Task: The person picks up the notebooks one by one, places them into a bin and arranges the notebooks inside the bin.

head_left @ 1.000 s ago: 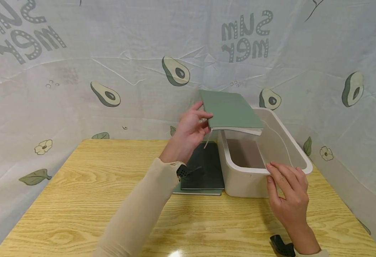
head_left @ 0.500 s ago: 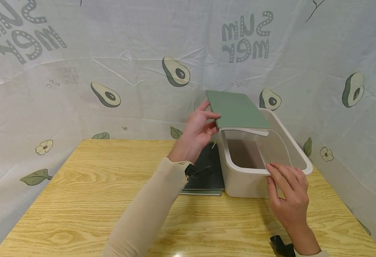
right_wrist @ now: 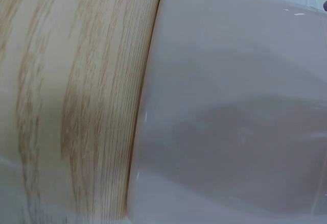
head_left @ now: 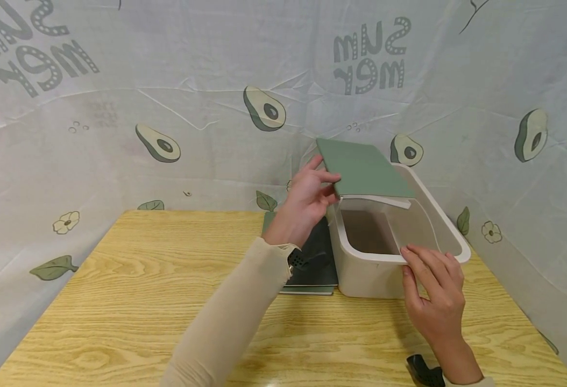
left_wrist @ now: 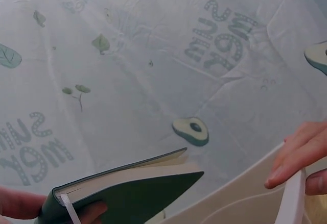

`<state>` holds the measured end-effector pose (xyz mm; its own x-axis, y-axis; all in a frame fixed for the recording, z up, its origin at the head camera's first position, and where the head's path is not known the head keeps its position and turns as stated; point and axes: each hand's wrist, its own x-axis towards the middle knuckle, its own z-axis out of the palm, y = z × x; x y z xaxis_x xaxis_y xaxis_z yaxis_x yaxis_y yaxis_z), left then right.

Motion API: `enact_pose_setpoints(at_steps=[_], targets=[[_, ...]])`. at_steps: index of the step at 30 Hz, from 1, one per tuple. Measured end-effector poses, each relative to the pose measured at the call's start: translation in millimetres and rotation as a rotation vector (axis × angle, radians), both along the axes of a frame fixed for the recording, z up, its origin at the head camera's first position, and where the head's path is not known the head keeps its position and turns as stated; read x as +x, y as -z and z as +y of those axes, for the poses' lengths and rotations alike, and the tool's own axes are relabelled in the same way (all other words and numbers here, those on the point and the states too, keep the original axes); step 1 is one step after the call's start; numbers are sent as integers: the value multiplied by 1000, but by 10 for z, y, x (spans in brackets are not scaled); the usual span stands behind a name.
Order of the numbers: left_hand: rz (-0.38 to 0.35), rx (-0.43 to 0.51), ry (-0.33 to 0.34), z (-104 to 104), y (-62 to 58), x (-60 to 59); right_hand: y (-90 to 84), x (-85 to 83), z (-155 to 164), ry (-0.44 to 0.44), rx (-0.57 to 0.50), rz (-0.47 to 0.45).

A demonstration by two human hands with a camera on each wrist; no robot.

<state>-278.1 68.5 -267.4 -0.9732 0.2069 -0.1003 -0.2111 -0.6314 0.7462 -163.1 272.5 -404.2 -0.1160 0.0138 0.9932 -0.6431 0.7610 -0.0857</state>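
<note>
Green notebook (head_left: 364,169) further right, flat

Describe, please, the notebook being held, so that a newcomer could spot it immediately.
On the wooden table stands a white bin. Above its far end the left hand holds a green notebook, lighter than the dark notebooks lying flat beside the bin.
</note>
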Motion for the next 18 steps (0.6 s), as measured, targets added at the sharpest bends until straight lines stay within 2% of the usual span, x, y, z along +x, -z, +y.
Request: enact_pose_setpoints(at_steps=[18], targets=[[-36, 26, -7, 206, 43, -28, 14, -13, 11, -8, -6, 1]])
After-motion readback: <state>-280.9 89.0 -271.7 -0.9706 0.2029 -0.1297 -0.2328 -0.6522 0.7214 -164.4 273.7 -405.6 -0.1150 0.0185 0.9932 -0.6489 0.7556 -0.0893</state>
